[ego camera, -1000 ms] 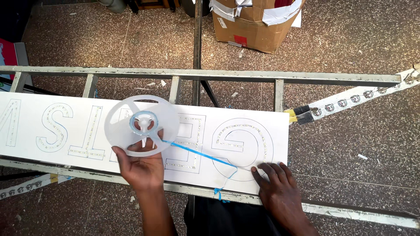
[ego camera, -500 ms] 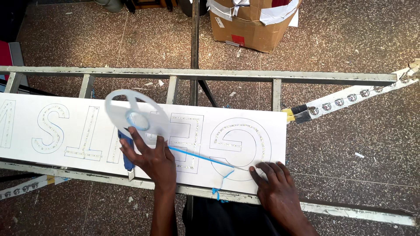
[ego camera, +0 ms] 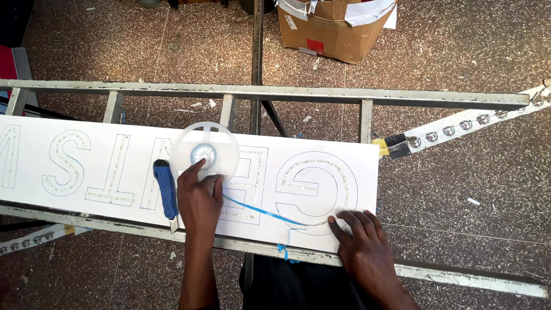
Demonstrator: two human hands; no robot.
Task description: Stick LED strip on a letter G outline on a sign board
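A long white sign board with outlined letters and dotted light strips lies across a grey metal frame. My left hand grips a translucent white reel at its hub, with the reel lying flat on the board. A thin blue strip runs from the reel to the right. My right hand presses flat, fingers spread, on the board's lower edge by the round letter, where the strip ends. A blue utility knife lies on the board just left of my left hand.
A torn cardboard box stands on the speckled floor beyond the frame. A white strip with round light modules extends from the board's right end toward the upper right. A dark pole crosses under the frame.
My left hand has laid the reel down flat on the board, a little to the right. The blue knife now lies free beside that hand. My right hand has stayed in place.
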